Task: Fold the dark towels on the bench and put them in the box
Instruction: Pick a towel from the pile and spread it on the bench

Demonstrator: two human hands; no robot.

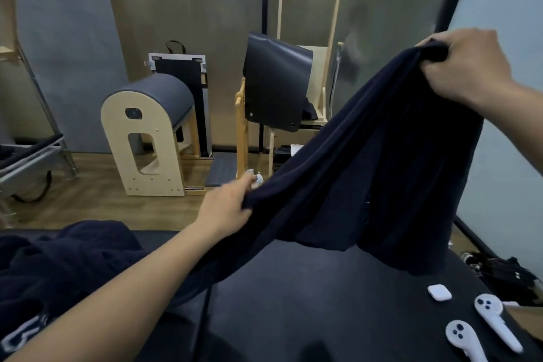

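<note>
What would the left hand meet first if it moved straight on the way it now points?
The left hand points away and to the right, straight into the dark towel that it grips. Behind that cloth probably stands the wooden chair, but depth is unclear.

The left arm reaches in from the lower left, bare forearm stretched forward. The left hand (226,205) sits low near the middle, fingers curled round one edge of a dark towel (367,170). The right arm enters from the right edge. The right hand (467,67) is raised much higher, well apart from the left, clutching the bunched upper edge of the towel.
</note>
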